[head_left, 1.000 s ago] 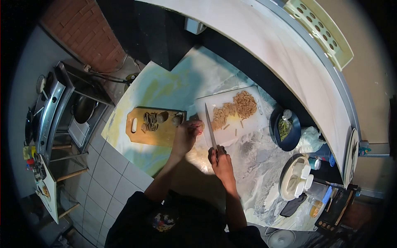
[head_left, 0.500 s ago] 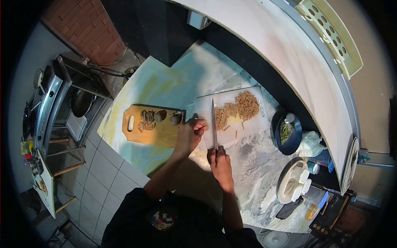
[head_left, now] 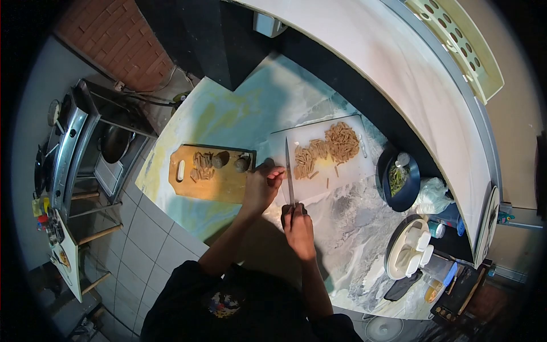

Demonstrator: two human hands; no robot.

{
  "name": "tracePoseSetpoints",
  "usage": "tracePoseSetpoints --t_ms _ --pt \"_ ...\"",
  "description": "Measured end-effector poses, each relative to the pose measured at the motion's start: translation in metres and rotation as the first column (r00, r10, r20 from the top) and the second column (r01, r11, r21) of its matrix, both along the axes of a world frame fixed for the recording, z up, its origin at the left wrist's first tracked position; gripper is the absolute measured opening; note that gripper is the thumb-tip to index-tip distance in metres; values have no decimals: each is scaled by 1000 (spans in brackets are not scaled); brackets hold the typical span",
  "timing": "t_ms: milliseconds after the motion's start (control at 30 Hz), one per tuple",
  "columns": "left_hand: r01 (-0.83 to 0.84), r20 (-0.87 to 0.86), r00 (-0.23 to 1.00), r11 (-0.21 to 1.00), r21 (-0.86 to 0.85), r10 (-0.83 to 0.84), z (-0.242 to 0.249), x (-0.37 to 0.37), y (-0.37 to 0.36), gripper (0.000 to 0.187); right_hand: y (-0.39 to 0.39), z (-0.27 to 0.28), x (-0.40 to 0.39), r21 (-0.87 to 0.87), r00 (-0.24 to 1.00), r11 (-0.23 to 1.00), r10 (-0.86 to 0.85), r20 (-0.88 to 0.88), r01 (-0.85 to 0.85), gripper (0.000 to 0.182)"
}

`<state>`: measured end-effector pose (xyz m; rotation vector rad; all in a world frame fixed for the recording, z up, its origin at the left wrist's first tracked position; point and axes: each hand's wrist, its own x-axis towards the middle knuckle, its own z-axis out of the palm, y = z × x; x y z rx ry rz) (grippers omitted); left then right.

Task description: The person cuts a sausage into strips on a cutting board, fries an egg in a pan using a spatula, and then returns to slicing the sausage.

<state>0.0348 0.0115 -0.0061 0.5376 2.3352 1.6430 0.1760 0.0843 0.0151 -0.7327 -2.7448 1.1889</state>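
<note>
My right hand [head_left: 298, 229] is closed round the dark handle of a kitchen knife [head_left: 289, 176]. Its long blade points away from me over the left part of a white cutting board [head_left: 336, 178]. Just left of the blade, my left hand [head_left: 266, 181] has its fingers bent together; whatever is in them is too small to make out. Brown cut strips [head_left: 343, 142] lie in a heap at the board's far right, with more strips [head_left: 306, 161] nearer the knife. A wooden cutting board [head_left: 219, 191] to the left carries strips [head_left: 203, 165] and dark roundish pieces [head_left: 241, 165].
On the right of the marble counter [head_left: 347, 245] stand a dark blue bowl [head_left: 408, 196] with a bag of greens, a white plastic bag [head_left: 432, 195] and an oval tray [head_left: 393, 251] of white containers. A black wall [head_left: 347, 97] borders the far side. A stove [head_left: 71, 134] stands left.
The knife and my right hand have shifted slightly left, bringing the blade closer to my left hand's fingertips. My left hand stays almost in place. The view has shifted a little.
</note>
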Motion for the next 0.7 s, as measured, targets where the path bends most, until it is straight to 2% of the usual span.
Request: tracePoseSetpoints --t_ms 67,333,467,533,700 --pt "27 35 999 998 -58 -25 0 0 0 20 -1 0 0 20 999 1000 -17 -44 18 17" --pt "0 24 1000 1000 -6 0 -8 1 0 22 -9 3 -9 48 989 999 -29 146 22 22" --pt "-4 15 1000 999 -50 5 -9 1 0 22 -7 4 -10 16 997 999 -41 61 40 20" --pt "10 45 999 999 53 -13 -13 1 0 22 -8 0 -9 49 993 996 -83 82 79 20" --pt "-37 7 999 996 78 37 -19 2 2 18 -7 0 -5 20 995 996 -92 44 91 20"
